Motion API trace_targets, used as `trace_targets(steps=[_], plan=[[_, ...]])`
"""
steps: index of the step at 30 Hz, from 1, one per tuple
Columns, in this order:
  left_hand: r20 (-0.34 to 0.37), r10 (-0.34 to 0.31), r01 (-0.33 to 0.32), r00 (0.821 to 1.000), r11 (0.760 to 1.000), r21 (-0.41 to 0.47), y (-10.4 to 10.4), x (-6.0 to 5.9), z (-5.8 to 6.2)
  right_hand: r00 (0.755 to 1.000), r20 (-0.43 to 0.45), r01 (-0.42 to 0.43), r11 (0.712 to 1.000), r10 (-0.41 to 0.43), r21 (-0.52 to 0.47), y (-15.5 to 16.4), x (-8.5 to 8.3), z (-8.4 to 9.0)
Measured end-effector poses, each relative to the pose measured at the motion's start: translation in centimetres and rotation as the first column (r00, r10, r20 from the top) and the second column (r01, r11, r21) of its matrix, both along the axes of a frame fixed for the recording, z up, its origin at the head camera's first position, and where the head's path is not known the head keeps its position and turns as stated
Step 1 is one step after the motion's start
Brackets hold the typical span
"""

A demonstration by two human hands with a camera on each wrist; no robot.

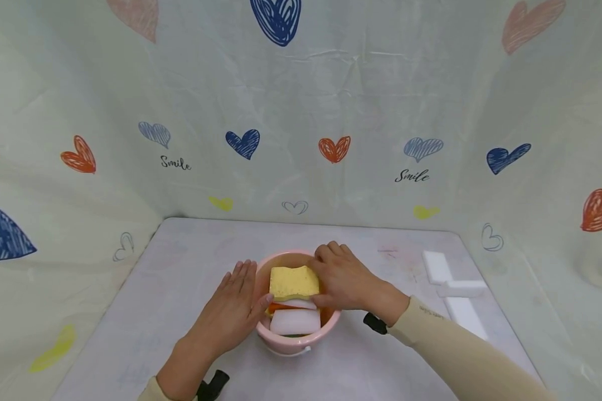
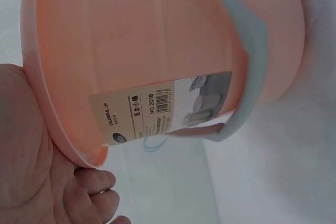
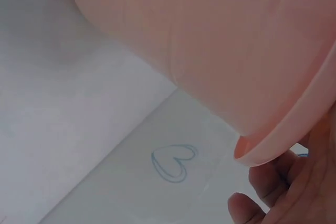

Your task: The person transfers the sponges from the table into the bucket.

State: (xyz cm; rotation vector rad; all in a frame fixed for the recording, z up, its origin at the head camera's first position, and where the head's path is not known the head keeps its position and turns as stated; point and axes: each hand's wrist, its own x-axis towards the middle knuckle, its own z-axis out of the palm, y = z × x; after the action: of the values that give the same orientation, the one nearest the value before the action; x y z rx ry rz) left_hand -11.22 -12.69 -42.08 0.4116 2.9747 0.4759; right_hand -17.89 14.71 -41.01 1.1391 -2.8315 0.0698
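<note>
Pink bucket (image 1: 297,338) sits mid-desk (image 1: 180,289), stuffed: yellow sponge (image 1: 293,282) on top, an orange one (image 1: 280,307) peeking out under it, white foam block (image 1: 295,321) at the near side. Its label (image 2: 152,113) and pale handle (image 2: 251,61) show from the left wrist. Left hand (image 1: 236,312) lies flat on the rim, fingers straight. Right hand (image 1: 346,281) presses on the sponge; whether it pinches is hidden. White blocks (image 1: 454,289) sit off right.
</note>
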Motion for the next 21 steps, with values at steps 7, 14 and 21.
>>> trace_targets(steps=[7,14,21], plan=[[-0.008,-0.015,0.015,1.000,1.000,0.026,-0.2,-0.1,-0.1,0.999,0.029,0.021,0.999,-0.022,0.031,-0.3,0.2,0.2],[-0.015,-0.016,0.016,1.000,0.999,0.039,-0.3,0.0,-0.2,0.998,-0.011,0.054,0.998,-0.054,-0.037,0.1,0.4,-0.3],[-0.012,-0.009,0.009,1.000,1.000,0.027,-0.2,0.1,-0.1,0.978,-0.195,0.037,0.980,-0.076,-0.198,2.3,0.2,-0.5]])
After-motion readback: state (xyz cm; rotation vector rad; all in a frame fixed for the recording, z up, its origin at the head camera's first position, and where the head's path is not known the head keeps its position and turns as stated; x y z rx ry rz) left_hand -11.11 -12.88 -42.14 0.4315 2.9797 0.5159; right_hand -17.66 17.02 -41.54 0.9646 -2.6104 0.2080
